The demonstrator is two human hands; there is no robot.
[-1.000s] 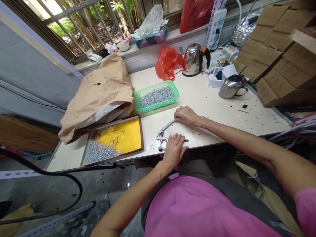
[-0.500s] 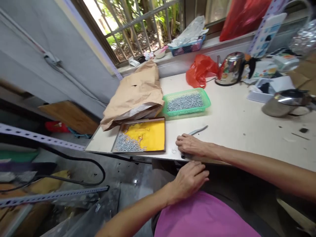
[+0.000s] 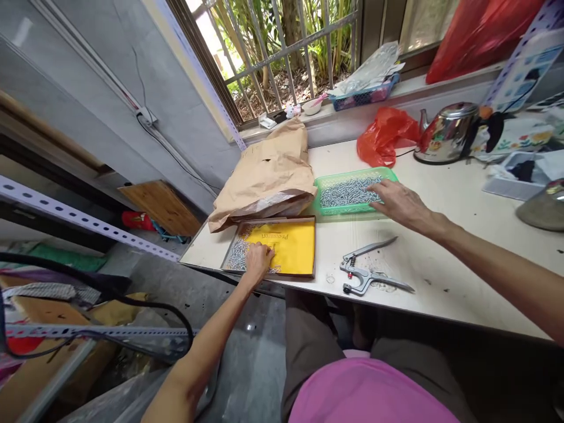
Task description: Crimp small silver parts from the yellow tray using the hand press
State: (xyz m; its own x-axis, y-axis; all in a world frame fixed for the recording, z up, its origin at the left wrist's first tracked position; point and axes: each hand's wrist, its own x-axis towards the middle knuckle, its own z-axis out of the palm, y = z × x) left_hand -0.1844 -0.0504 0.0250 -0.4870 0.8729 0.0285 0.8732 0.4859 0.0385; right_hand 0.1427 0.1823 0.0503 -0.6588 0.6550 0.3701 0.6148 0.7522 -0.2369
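Observation:
My left hand (image 3: 259,259) is over the shallow brown-rimmed box (image 3: 314,249), its fingers curled down at the edge of the small silvery metal pieces (image 3: 238,255). Whatever its fingertips hold is too small to make out. My right hand (image 3: 400,204) reaches over the right end of the green plastic basket (image 3: 390,173), thumb and fingers apart, fingertips at the heap of small metal pieces (image 3: 346,194) inside. On the table between the hands and nearer to me lie metal hand pliers (image 3: 363,275) with a spring, jaws towards the left, handles spread.
A large brown paper bag (image 3: 268,170) stands behind the box, its mouth overhanging the box's back. A red plastic bag (image 3: 383,138), a steel kettle (image 3: 449,135) and a white tray (image 3: 511,182) stand farther back. The table's front edge runs just beyond my lap.
My right hand has let go of the pliers and moved to the green basket. My left hand has gone from near my lap to the box. The view has shifted.

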